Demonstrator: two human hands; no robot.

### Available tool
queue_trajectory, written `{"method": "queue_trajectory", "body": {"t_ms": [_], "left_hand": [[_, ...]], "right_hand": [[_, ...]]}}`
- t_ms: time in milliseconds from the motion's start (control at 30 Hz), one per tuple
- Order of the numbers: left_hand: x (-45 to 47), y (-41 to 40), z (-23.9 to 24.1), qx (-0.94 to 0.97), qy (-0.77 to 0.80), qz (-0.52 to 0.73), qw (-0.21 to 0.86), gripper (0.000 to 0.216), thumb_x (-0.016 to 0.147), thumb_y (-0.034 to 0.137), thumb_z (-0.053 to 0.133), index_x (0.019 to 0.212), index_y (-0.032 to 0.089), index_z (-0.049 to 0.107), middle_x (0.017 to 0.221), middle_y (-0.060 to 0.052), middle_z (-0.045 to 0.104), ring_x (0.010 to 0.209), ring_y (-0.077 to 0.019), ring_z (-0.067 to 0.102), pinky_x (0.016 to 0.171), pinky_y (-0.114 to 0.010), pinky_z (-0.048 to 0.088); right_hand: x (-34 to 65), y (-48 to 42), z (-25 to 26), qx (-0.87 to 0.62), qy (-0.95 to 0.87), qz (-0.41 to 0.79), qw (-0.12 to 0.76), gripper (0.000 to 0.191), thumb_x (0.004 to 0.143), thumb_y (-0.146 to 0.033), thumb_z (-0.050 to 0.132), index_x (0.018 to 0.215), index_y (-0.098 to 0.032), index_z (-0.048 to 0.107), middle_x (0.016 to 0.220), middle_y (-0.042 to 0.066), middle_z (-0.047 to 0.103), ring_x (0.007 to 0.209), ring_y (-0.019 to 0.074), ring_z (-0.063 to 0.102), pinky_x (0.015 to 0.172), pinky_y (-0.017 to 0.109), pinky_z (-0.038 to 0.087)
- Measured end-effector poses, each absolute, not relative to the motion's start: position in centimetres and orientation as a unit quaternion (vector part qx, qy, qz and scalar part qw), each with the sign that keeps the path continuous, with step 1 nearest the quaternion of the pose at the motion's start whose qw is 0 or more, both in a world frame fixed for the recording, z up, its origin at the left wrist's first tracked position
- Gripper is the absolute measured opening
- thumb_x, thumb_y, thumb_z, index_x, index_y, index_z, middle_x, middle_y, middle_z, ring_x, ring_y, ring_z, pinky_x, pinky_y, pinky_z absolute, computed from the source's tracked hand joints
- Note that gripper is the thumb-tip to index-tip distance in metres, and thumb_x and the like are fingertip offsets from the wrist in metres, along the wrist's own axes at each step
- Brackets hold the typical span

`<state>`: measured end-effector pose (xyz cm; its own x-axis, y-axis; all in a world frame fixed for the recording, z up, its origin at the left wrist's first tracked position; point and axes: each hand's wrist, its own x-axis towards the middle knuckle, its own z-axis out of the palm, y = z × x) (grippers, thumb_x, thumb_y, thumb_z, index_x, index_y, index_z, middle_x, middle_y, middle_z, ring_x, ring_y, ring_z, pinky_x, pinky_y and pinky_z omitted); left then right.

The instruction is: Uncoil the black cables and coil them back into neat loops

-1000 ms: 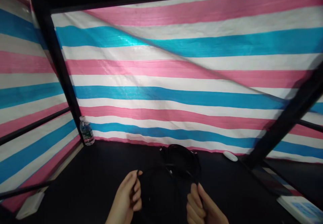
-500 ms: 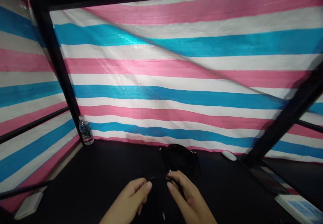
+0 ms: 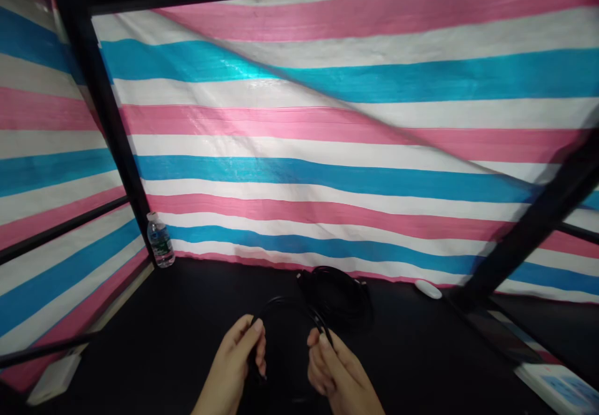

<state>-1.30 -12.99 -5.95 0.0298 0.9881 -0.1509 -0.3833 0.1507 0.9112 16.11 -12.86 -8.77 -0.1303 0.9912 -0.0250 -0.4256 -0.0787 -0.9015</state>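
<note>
My left hand (image 3: 234,359) and my right hand (image 3: 334,371) hang low over a black table top (image 3: 140,321), each closed around a thin black cable (image 3: 285,300). The cable arcs up between them in a loop, and its lower part fades into the dark table. Behind the hands lies a coil of black cable (image 3: 333,296), near the back edge of the table. I cannot tell whether the held cable runs into that coil.
A striped pink, white and blue tarp (image 3: 327,153) walls the back and left, held by a black metal frame post (image 3: 110,122). A water bottle (image 3: 160,240) stands in the back left corner, and a small white oval object (image 3: 427,289) lies at the back right. White packaging (image 3: 556,390) shows at the lower right.
My hands have moved apart from nearly touching at the cable. The cable now stands in a wider loop between them. The coil, the bottle and the white object stay in place.
</note>
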Motion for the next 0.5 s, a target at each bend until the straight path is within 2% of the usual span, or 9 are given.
{"method": "queue_trajectory", "body": {"t_ms": [67,133,267,367,433,500], "left_hand": [[-1.5,-13.0,-5.6,0.398,0.463,0.526,0.592,0.036,0.080,0.052,0.076,0.076,0.019,0.064,0.062,0.003,0.051,0.056,-0.0124,0.046,0.055,-0.024,0.043],[-1.7,-13.1,-5.1,0.434,0.487,0.497,0.573,0.036,0.079,0.053,0.077,0.081,0.019,0.066,0.062,0.004,0.050,0.052,-0.0116,0.044,0.051,-0.023,0.040],[-1.6,-13.4,-4.1,0.465,0.507,0.423,0.590,0.040,0.078,0.055,0.077,0.073,0.017,0.066,0.054,0.008,0.041,0.044,-0.0066,0.024,0.041,-0.022,0.016],[-1.6,-13.5,-3.6,0.410,0.481,0.452,0.629,0.050,0.076,0.059,0.077,0.059,0.020,0.050,0.048,0.011,0.026,0.045,-0.0057,0.013,0.043,-0.023,0.006],[-1.7,-13.4,-3.6,0.339,0.450,0.510,0.650,0.060,0.074,0.062,0.078,0.055,0.024,0.036,0.049,0.013,0.020,0.045,-0.0048,0.008,0.043,-0.023,0.005],[-1.8,-13.2,-3.9,0.262,0.418,0.565,0.661,0.066,0.070,0.063,0.081,0.055,0.025,0.030,0.049,0.014,0.016,0.045,-0.0039,0.004,0.041,-0.021,0.004]], "right_hand": [[16.0,-12.9,-9.2,-0.347,-0.389,0.674,0.524,0.057,0.078,-0.073,0.072,0.086,-0.017,0.063,0.056,-0.012,0.027,0.047,0.0043,0.019,0.044,0.019,0.021],[16.1,-13.1,-9.5,-0.350,-0.408,0.706,0.461,0.057,0.079,-0.073,0.070,0.087,-0.017,0.063,0.057,-0.012,0.027,0.046,0.0039,0.016,0.043,0.020,0.016],[16.2,-13.3,-9.3,-0.351,-0.436,0.732,0.389,0.054,0.083,-0.070,0.068,0.089,-0.017,0.065,0.055,-0.012,0.027,0.045,0.0042,0.017,0.042,0.020,0.016],[16.4,-13.2,-9.0,-0.341,-0.436,0.728,0.405,0.051,0.082,-0.067,0.072,0.091,-0.017,0.065,0.053,-0.012,0.029,0.043,0.0043,0.018,0.041,0.020,0.016],[16.5,-13.2,-8.9,-0.332,-0.445,0.715,0.424,0.051,0.081,-0.067,0.072,0.088,-0.017,0.065,0.052,-0.011,0.032,0.043,0.0053,0.023,0.042,0.020,0.023],[16.6,-13.3,-8.7,-0.332,-0.466,0.699,0.428,0.052,0.083,-0.069,0.068,0.086,-0.017,0.065,0.053,-0.009,0.037,0.045,0.0072,0.033,0.048,0.022,0.031]]}}
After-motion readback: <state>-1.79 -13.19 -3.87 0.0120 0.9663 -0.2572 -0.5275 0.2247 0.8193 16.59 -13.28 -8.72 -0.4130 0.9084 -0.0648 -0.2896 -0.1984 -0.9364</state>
